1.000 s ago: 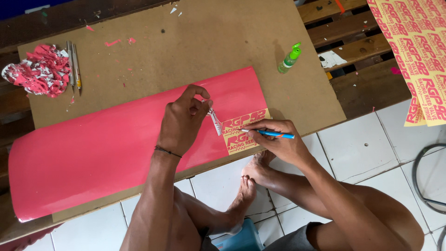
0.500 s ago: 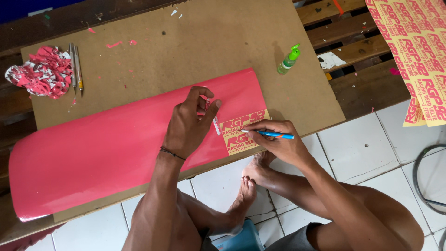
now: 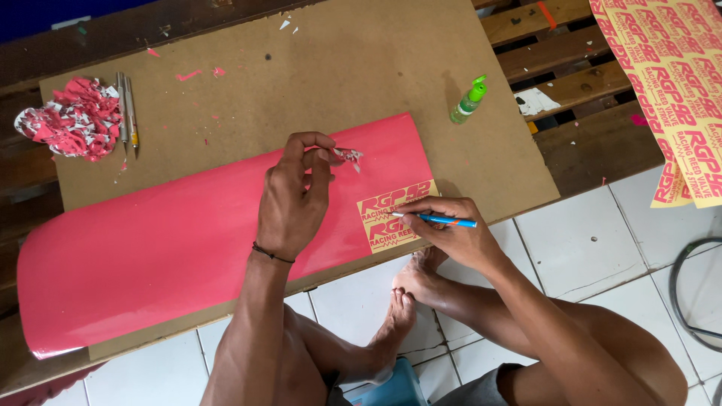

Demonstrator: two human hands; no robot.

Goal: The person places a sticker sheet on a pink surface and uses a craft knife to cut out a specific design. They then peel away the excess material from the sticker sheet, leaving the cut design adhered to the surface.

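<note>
Bare board (image 3: pixel 361 68) lies open beyond the red sheet (image 3: pixel 165 240); spray bottle (image 3: pixel 468 101) and scrap pile (image 3: pixel 71 119) flank it.

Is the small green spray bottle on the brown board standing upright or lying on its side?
Probably lying: the small green spray bottle shows its whole side, from nozzle to base, across the brown board, though the downward view leaves some doubt.

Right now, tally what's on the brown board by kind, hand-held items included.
Pink vinyl sheet: 1
Scrap pile: 1
Loose craft knives: 2
Blue-handled knife, in the right hand: 1
Green spray bottle: 1
Peeled scrap, in the left hand: 1
Total: 7
</note>
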